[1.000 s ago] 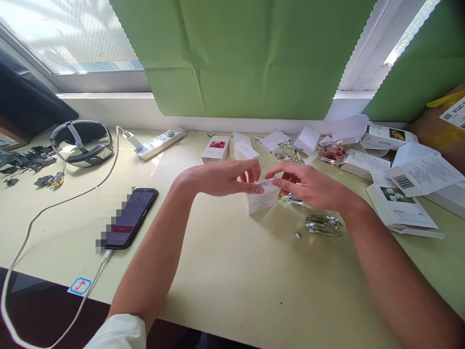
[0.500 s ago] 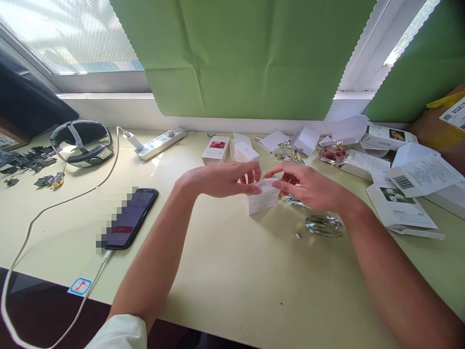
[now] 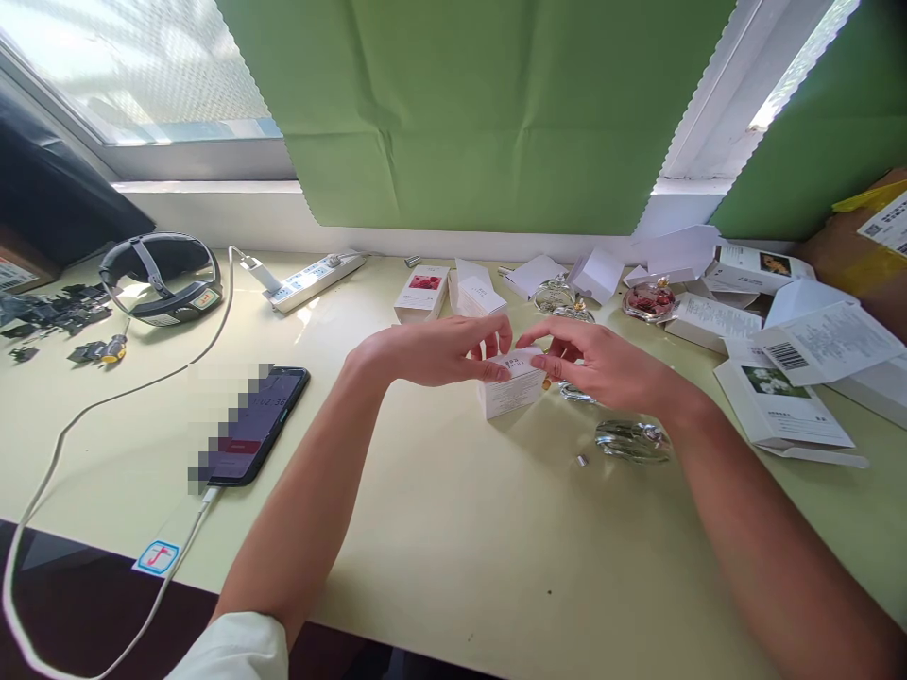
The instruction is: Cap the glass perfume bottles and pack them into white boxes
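Note:
A small white printed carton (image 3: pixel 514 393) stands on the table between my two hands. My left hand (image 3: pixel 460 349) holds its left side, thumb on the near top edge and fingers curled behind. From the right, my right hand (image 3: pixel 585 364) grips the same carton, its thumb at the top corner. Just beyond the right hand's fingers, part of a glass bottle (image 3: pixel 577 391) shows under the palm. A clear glass bottle (image 3: pixel 632 441) lies on its side near my right wrist, with a small silver cap (image 3: pixel 582 460) beside it.
Behind stand a white box with a red flower picture (image 3: pixel 422 291) and an open white box (image 3: pixel 476 289). Glass bottles, one a red bottle (image 3: pixel 649 299), and opened cartons (image 3: pixel 794 401) crowd the right. A phone (image 3: pixel 256 427), power strip (image 3: pixel 316 281) and headset (image 3: pixel 162 280) occupy the left.

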The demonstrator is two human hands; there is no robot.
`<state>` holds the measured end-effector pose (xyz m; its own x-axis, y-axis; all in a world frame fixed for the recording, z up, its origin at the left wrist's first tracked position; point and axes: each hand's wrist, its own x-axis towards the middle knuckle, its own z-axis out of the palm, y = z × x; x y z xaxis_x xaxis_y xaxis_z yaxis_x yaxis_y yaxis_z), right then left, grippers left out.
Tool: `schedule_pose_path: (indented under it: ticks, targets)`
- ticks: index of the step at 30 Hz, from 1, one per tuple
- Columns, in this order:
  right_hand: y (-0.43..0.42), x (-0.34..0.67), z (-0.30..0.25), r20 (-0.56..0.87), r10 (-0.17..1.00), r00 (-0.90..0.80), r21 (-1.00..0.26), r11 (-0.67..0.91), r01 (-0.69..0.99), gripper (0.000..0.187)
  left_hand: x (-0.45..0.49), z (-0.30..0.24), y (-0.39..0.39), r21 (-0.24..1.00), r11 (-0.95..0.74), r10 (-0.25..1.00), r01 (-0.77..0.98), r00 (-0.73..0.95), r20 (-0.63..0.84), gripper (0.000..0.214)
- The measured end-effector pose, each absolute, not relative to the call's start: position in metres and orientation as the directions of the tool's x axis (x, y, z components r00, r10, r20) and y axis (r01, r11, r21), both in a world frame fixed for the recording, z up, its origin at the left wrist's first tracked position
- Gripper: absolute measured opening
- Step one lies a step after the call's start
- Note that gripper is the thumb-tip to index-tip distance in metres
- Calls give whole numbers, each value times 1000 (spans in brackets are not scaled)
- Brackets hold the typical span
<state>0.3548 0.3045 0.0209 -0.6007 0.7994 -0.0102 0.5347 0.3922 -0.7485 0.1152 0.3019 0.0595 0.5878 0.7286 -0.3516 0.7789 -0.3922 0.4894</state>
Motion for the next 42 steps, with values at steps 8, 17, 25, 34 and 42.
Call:
schedule_pose_path:
  ticks: [8,17,25,34,42]
  targets:
    - [305,355,21,-18,797,-604,-743,394,541,35,116,59,302,513,-384,728,768,593,-343,35]
    - [307,355,20,-66,798,-599,-764,345,545,38,115,58,303,514,-383,729,767,593,-341,36]
    - [308,354,18,-85,805,-587,-779,313,543,38,116,58,303,520,-366,726,772,586,-359,40]
    - [307,355,17,-89,803,-589,-777,314,546,39,116,58,304,492,-368,722,789,576,-383,46]
    - [303,351,18,-82,812,-579,-770,317,554,41,113,60,302,506,-333,750,796,549,-369,53]
